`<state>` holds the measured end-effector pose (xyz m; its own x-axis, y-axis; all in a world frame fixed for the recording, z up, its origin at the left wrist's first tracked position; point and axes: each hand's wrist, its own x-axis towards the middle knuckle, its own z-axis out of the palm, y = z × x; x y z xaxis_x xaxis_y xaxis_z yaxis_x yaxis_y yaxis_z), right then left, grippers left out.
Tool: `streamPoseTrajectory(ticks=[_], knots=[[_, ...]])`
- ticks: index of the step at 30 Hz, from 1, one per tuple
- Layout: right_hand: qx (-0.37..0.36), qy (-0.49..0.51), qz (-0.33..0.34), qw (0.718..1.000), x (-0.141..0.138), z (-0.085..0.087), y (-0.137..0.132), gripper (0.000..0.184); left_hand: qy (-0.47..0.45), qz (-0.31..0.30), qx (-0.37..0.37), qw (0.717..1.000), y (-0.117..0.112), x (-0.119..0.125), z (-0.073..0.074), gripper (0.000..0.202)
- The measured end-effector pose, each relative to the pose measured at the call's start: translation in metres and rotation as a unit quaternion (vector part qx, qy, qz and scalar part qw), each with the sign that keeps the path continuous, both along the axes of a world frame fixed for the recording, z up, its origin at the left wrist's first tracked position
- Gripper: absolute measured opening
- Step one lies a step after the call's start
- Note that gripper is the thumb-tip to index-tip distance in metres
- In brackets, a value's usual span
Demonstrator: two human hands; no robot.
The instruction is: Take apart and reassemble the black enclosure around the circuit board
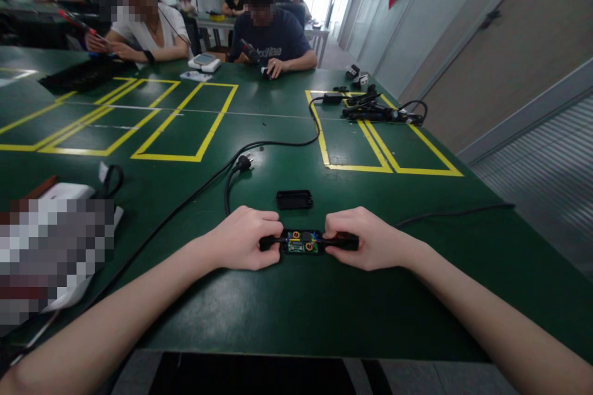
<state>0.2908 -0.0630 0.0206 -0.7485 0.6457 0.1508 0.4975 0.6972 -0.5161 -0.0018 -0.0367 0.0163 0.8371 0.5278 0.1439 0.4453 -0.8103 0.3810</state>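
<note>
A small black case holding a green circuit board [302, 243] with two copper coils lies on the green table between my hands. My left hand [245, 238] is closed on a black cable end [269, 243] at the case's left side. On the opposite side, my right hand [364, 239] pinches another black cable end [345, 242]. Thin coloured wires run from both ends to the board. Just beyond the case sits a black plastic cover [294, 199], hollow side up. A black power plug [244, 163] on a cord lies farther up, beyond my left hand.
A long black cable [278, 143] crosses the table towards a pile of black cables and tools [375, 110] at far right. Yellow tape [217, 122] marks rectangles. Blurred items [50, 253] stand at left. Two people [273, 34] work across the table; others sit behind.
</note>
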Motion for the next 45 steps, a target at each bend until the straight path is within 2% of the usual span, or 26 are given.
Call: streamPoseTrajectory(ticks=[6,17,23,25,27,30,32,37,41,45], knots=[[0.069,-0.032,0.018,0.997,0.0,-0.002,-0.001,0.017,-0.012,-0.007,0.019,1.0,0.001,0.0,0.0,0.015],[0.164,-0.024,0.031,0.986,-0.002,-0.007,0.008,0.022,-0.012,0.027,0.036,0.999,0.007,-0.002,0.0,0.013],[0.235,-0.02,0.004,0.972,-0.004,-0.015,0.014,0.022,-0.021,0.074,0.063,0.995,0.012,-0.002,-0.004,0.009],[0.234,0.003,-0.01,0.972,-0.003,-0.017,0.016,0.02,-0.022,0.091,0.071,0.993,0.013,-0.002,-0.005,0.01],[0.23,0.027,-0.039,0.972,-0.003,-0.02,0.018,0.022,-0.027,0.102,0.077,0.991,0.014,-0.002,-0.007,0.025],[0.211,0.018,-0.099,0.972,-0.004,-0.028,0.019,0.038,-0.037,0.091,0.085,0.992,0.014,-0.003,-0.011,0.049],[0.192,-0.007,-0.116,0.974,-0.005,-0.033,0.02,0.044,-0.033,0.078,0.083,0.993,0.014,-0.004,-0.015,0.056],[0.147,0.03,-0.104,0.983,-0.007,-0.038,0.021,0.03,-0.051,0.075,0.079,0.993,0.015,-0.004,-0.02,0.046],[0.069,0.129,-0.112,0.983,-0.011,-0.031,0.02,0.023,-0.072,0.045,0.073,0.994,0.014,-0.003,-0.021,0.039],[0.038,0.193,-0.125,0.972,-0.019,-0.025,0.018,0.015,-0.086,0.028,0.069,0.994,0.014,-0.004,-0.022,0.036]])
